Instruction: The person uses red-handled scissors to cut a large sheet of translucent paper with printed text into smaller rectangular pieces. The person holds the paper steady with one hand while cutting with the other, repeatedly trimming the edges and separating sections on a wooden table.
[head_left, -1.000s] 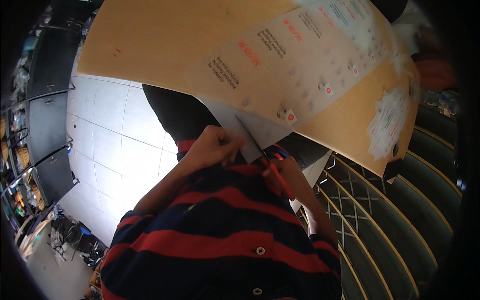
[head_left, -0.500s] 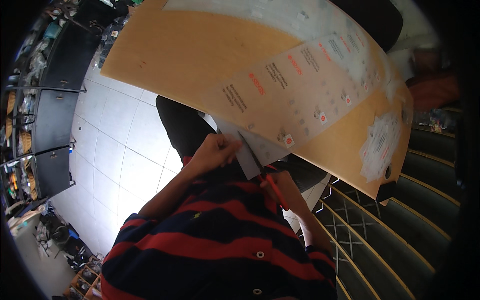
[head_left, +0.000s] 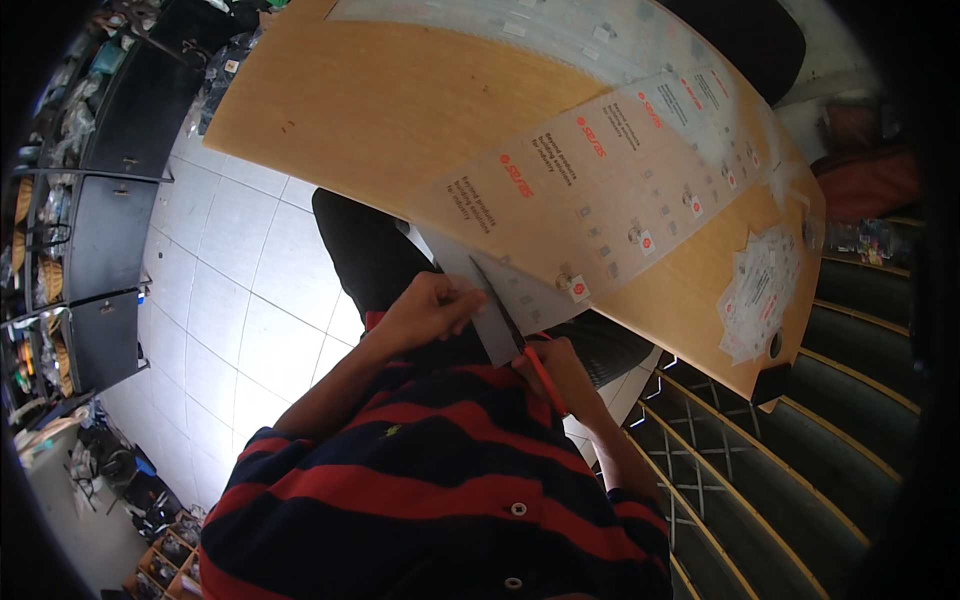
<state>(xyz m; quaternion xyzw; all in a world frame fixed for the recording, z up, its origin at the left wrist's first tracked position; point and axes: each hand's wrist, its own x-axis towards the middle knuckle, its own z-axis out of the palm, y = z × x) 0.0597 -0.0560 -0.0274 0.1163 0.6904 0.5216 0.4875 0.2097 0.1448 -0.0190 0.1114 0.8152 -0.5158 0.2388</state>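
One pair of red-handled scissors (head_left: 537, 366) is gripped by the right hand (head_left: 563, 370) and laid against the overhanging end of a translucent printed sheet (head_left: 570, 175); that end is pinched by the left hand (head_left: 425, 307). The rest of the sheet is supported by the bench (head_left: 350, 110).

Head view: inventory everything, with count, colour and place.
Table: one, tan, upper centre
Sheet: one, translucent with red and black print, over table's near edge
Scissors: one, red-handled, centre
Pieces: several, whitish, table's right end
Film: one, clear, table's far edge
Doors: at least three, black, left
Clutter: uncountable, mixed, lower left
Floor: one, white-tiled, left
Shelving: several tiers, dark, yellow-edged, right
Trousers: one pair, dark, by table
Shirt: one, navy-red striped, bottom
Left hand: one, bare, at sheet's overhang
Right hand: one, bare, holding scissors
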